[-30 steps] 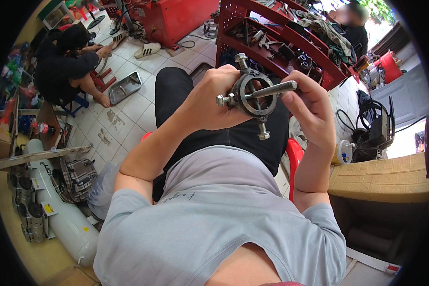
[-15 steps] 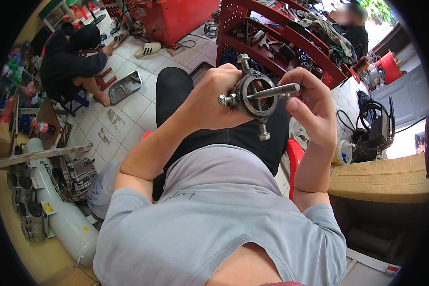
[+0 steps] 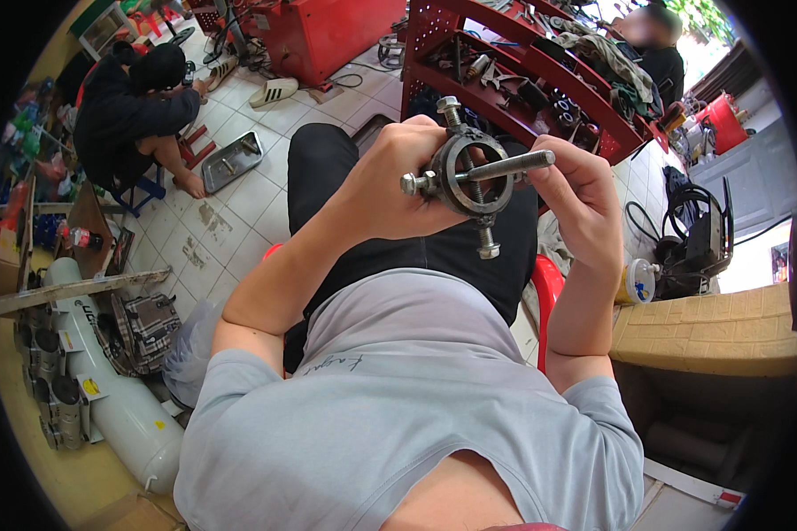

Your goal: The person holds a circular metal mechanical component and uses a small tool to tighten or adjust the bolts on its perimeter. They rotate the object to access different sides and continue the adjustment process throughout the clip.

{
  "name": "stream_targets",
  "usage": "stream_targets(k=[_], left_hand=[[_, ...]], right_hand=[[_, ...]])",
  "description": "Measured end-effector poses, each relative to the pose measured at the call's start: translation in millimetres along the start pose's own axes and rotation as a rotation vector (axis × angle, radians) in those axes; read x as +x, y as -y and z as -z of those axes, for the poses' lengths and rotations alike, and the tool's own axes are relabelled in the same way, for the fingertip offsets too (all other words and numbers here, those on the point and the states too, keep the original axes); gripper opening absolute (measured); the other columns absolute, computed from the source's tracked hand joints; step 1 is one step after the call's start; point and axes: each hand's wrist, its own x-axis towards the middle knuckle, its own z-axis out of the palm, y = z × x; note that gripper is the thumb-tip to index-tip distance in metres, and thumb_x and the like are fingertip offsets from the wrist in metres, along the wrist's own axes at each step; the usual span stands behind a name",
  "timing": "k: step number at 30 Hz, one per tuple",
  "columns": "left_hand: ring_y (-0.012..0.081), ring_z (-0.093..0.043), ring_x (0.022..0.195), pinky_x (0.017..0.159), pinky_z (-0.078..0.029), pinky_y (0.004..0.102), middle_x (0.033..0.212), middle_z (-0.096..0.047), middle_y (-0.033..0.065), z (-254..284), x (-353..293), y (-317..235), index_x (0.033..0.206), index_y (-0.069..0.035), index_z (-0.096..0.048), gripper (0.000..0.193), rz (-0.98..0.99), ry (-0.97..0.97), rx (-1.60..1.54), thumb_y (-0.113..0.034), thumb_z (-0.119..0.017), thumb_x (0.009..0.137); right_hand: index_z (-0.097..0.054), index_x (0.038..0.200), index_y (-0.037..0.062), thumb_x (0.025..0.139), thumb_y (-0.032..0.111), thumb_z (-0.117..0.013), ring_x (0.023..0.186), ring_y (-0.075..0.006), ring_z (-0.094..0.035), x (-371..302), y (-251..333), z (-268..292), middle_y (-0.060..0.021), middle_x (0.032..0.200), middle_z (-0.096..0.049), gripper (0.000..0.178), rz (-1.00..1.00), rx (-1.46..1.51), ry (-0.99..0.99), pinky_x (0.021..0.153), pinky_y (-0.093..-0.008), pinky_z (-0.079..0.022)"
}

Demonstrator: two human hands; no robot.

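Observation:
My left hand (image 3: 394, 173) is wrapped round a dark metal ring (image 3: 480, 211) from its left side and holds it up above my lap. Several bolts stick out radially from the ring; one bolt (image 3: 488, 243) points down, another bolt (image 3: 450, 108) points up. Across the ring's front lies a thick threaded rod (image 3: 524, 165), its free end toward the right. My right hand (image 3: 584, 199) is closed, thumb and forefinger pinching the bolt on the ring's right side. That bolt's head is mostly hidden by the fingers and the rod.
Beyond my knees stands a red tool cart (image 3: 514, 66) full of tools. A person (image 3: 137, 115) sits at the left by a metal tray (image 3: 233, 163) on the tiled floor. A tan padded block (image 3: 708, 332) is at my right; a white cylinder (image 3: 106, 372) lies left.
My right thumb and forefinger have closed in on the ring's right-hand bolt; they were spread wider around it before. The ring has shifted very slightly in my left hand.

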Motion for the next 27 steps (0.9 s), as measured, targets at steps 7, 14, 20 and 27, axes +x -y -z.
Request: stream_targets(k=[7, 14, 20, 27], left_hand=[[0.0296, -0.060, 0.063, 0.071, -0.047, 0.0340, 0.072, -0.066, 0.0102, 0.1, 0.0, 0.3, 0.087, -0.005, -0.072, 0.029, 0.025, 0.000, -0.009, -0.021, -0.082, 0.065], [0.0292, -0.060, 0.064, 0.071, -0.046, 0.0338, 0.073, -0.066, 0.0102, 1.1, -0.2, 0.8, 0.088, -0.005, -0.072, 0.030, 0.022, 0.024, 0.003, -0.021, -0.082, 0.065], [0.0290, -0.060, 0.064, 0.071, -0.046, 0.0337, 0.073, -0.066, 0.0099, 0.2, -0.7, -0.1, 0.087, -0.005, -0.072, 0.029, 0.031, 0.009, 0.004, -0.020, -0.082, 0.065], [0.0288, -0.059, 0.064, 0.070, -0.046, 0.0338, 0.073, -0.066, 0.0096, 0.9, -0.8, 0.9, 0.088, -0.006, -0.072, 0.029, 0.011, 0.024, 0.027, -0.020, -0.082, 0.065]], right_hand=[[-0.065, 0.094, -0.0003, 0.089, 0.015, -0.070, 0.073, -0.0063, -0.044, -1.4, 0.8, 2.6, 0.0024, 0.079, -0.057, 0.017, 0.031, -0.041, 0.001, 0.068, -0.0217, -0.038], [-0.066, 0.098, 0.0001, 0.088, 0.013, -0.070, 0.069, -0.0054, -0.038, -1.6, -3.7, 1.6, 0.0047, 0.077, -0.049, 0.017, 0.079, -0.026, -0.010, 0.063, -0.0216, -0.033], [-0.065, 0.098, -0.0005, 0.089, 0.014, -0.070, 0.072, -0.0048, -0.041, -1.7, -2.5, -1.5, 0.0035, 0.081, -0.055, 0.018, -0.023, 0.007, -0.038, 0.065, -0.0214, -0.036], [-0.064, 0.096, -0.0005, 0.090, 0.017, -0.070, 0.073, -0.0053, -0.046, -0.8, 0.7, 0.1, 0.0024, 0.083, -0.058, 0.019, 0.047, -0.034, -0.024, 0.067, -0.0221, -0.039]])
